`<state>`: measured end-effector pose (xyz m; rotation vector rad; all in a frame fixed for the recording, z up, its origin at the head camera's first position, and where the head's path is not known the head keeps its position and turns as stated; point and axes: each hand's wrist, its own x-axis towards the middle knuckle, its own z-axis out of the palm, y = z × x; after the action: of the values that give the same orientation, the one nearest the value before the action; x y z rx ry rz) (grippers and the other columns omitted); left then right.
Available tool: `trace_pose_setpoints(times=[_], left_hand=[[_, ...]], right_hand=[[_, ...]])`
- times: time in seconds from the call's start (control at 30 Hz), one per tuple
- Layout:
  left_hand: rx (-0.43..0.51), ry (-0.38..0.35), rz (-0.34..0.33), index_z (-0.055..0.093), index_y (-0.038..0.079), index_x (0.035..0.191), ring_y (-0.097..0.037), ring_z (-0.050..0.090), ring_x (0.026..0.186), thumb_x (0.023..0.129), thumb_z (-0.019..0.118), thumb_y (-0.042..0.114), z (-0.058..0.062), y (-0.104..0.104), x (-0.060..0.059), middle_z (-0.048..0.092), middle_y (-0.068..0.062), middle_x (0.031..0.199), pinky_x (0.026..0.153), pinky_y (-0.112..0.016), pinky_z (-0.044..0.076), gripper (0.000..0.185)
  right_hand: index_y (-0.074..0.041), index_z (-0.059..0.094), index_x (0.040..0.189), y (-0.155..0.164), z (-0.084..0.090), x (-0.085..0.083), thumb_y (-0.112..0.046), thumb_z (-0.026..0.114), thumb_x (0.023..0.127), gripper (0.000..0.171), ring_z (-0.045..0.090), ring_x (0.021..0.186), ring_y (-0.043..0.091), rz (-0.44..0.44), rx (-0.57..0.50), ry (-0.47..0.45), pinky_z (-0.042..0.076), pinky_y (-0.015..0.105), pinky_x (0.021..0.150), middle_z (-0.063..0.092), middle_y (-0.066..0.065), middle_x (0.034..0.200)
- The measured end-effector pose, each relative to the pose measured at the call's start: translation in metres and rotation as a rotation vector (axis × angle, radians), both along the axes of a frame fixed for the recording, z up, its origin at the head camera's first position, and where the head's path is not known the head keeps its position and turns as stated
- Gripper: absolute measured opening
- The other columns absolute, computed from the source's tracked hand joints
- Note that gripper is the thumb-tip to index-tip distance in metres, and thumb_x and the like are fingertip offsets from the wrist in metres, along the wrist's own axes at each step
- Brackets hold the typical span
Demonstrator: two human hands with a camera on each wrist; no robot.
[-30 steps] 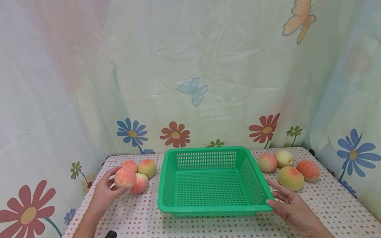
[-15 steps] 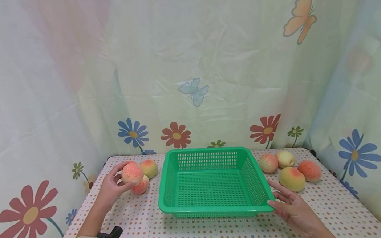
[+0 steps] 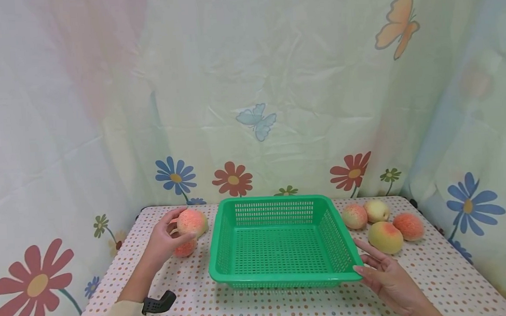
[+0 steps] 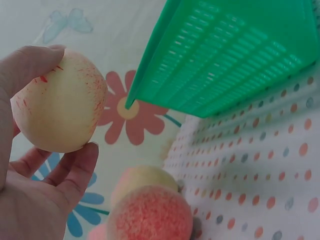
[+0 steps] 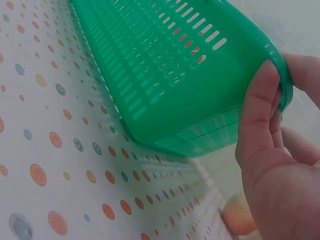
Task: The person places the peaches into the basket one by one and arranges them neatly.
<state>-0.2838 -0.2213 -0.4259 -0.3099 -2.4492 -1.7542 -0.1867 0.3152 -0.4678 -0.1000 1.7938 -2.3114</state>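
In the head view my left hand (image 3: 164, 240) grips a pink-and-cream peach (image 3: 190, 221) between thumb and fingers. The left wrist view has this peach (image 4: 62, 105) held up, apart from the other peaches. Below it lies a red-speckled peach (image 3: 184, 249), partly covered by the hand; a yellowish one behind is mostly hidden. A green plastic basket (image 3: 286, 277) with slotted walls stands in the middle of the table, nothing inside it. At its front right corner my right hand (image 3: 388, 280) pinches the rim, thumb on one side and fingers on the other (image 5: 262, 107).
To the basket's right sit several more fruits: a speckled peach (image 3: 354, 216), a pale yellow one (image 3: 376, 211), a yellow-red one (image 3: 386, 237) and a deep orange one (image 3: 408, 226). A dotted cloth (image 3: 262, 312) covers the table, and a flowered curtain (image 3: 289, 102) hangs around it.
My left hand has moved right and slightly away from me with the peach, over the other left-hand peaches toward the basket. The right hand and the basket stay in place.
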Motion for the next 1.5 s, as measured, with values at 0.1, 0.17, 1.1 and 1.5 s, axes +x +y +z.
trace_pose_setpoints(times=[0.1, 0.17, 1.1, 1.5], left_hand=[[-0.008, 0.014, -0.008, 0.046, 0.013, 0.152, -0.032, 0.055, 0.127, 0.085, 0.085, 0.019, 0.001, 0.006, -0.002, 0.049, -0.012, 0.144, 0.092, -0.017, 0.054, 0.077], [-0.017, 0.013, -0.002, 0.047, 0.014, 0.151, -0.031, 0.056, 0.126, 0.085, 0.085, 0.019, 0.002, 0.011, -0.003, 0.049, -0.012, 0.143, 0.093, -0.017, 0.054, 0.077], [0.023, -0.030, -0.114, 0.048, 0.033, 0.150, -0.028, 0.059, 0.127, 0.083, 0.086, 0.035, 0.024, 0.062, -0.022, 0.056, -0.002, 0.142, 0.093, -0.037, 0.061, 0.077], [-0.011, 0.003, -0.158, 0.047, 0.031, 0.149, -0.028, 0.060, 0.125, 0.085, 0.085, 0.033, 0.034, 0.083, -0.037, 0.055, -0.003, 0.142, 0.093, -0.037, 0.061, 0.075]], right_hand=[[-0.041, 0.056, 0.139, -0.001, -0.001, -0.001, 0.001, 0.058, 0.101, 0.057, 0.068, 0.103, 0.011, 0.009, -0.003, 0.010, 0.061, 0.026, 0.088, 0.067, -0.003, 0.115], [-0.041, 0.056, 0.140, -0.001, -0.001, -0.001, 0.002, 0.058, 0.101, 0.057, 0.069, 0.104, 0.011, 0.016, -0.007, 0.014, 0.061, 0.026, 0.089, 0.067, -0.003, 0.116], [-0.043, 0.055, 0.138, 0.002, -0.006, -0.002, 0.001, 0.055, 0.103, 0.057, 0.068, 0.107, 0.011, 0.046, -0.018, 0.007, 0.061, 0.027, 0.091, 0.066, -0.003, 0.119], [-0.042, 0.055, 0.139, 0.003, -0.005, -0.003, 0.003, 0.055, 0.102, 0.058, 0.069, 0.106, 0.012, 0.034, -0.025, 0.018, 0.061, 0.027, 0.090, 0.067, -0.002, 0.119]])
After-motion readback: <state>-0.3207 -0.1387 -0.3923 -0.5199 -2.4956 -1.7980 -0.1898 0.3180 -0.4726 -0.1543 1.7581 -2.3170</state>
